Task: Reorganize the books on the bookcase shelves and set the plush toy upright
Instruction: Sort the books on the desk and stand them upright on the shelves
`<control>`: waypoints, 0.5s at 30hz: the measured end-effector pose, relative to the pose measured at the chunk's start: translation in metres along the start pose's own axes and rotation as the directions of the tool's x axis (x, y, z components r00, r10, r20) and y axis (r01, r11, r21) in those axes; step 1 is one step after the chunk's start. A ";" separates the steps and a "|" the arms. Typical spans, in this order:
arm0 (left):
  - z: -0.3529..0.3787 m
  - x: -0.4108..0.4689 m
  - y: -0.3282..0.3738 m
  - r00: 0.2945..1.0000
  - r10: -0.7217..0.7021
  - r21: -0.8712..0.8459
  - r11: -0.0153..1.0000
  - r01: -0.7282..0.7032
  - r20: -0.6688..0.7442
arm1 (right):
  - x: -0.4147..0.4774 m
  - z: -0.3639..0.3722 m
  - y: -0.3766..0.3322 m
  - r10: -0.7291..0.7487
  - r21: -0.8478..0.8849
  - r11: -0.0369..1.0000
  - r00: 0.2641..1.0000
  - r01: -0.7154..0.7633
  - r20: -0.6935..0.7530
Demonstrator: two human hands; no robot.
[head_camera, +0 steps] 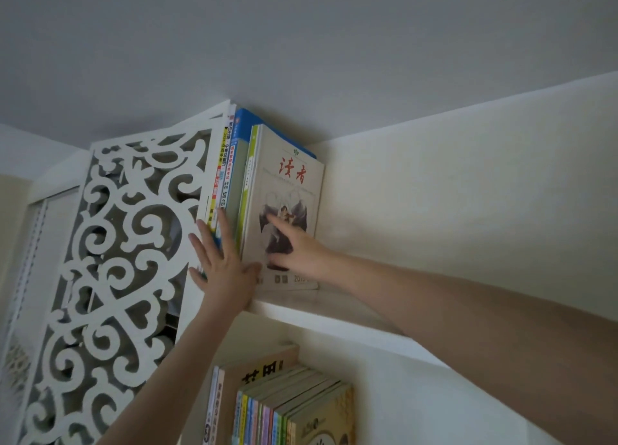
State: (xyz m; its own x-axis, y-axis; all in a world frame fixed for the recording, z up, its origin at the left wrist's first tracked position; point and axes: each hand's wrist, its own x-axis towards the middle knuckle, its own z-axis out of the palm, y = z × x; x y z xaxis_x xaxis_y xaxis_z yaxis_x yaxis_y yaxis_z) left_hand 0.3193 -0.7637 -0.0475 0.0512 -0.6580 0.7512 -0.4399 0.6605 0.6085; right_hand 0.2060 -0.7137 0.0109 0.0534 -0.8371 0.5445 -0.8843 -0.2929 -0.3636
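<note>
The left hand (224,264) lies flat, fingers straight and spread, against the near spines of the upright books (230,177) on the white top shelf (301,314). The right hand (297,247) grips nothing. Its straight forefinger presses the cream magazine with red characters (291,190), the rightmost of that row. A white scroll-cut side panel (127,244) hems the row on the left. On the shelf below, pastel-spined thin books (267,411) stand beside a taller tan book (261,367).

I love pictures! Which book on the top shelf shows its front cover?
The cream magazine with red characters, at the row's right end. The other books show only spines or edges; the right hand touches its cover.
</note>
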 end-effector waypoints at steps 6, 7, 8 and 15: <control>0.001 0.006 0.001 0.997 -0.067 0.067 0.996 0.065 0.028 | -0.002 0.007 -0.009 0.065 -0.081 0.995 0.993 -0.057 0.097; 0.000 0.006 0.001 0.997 -0.067 0.068 0.996 0.065 0.033 | -0.007 0.004 -0.014 0.071 -0.085 0.994 0.993 -0.063 0.098; -0.001 0.005 0.002 0.997 -0.071 0.062 0.996 0.068 0.038 | -0.012 0.001 -0.019 0.064 -0.085 0.995 0.993 -0.056 0.097; -0.023 -0.049 0.044 0.961 0.208 -0.078 0.971 -0.225 -0.183 | -0.069 -0.017 -0.046 0.096 -0.002 0.995 0.993 -0.096 0.072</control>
State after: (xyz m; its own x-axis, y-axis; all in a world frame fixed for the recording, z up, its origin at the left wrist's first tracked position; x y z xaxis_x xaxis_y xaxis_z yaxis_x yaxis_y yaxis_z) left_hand 0.3178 -0.6938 -0.0520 0.1214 -0.4286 0.8953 -0.3686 0.8180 0.4416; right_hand 0.2352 -0.6347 0.0026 0.0019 -0.8923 0.4514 -0.8863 -0.2105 -0.4125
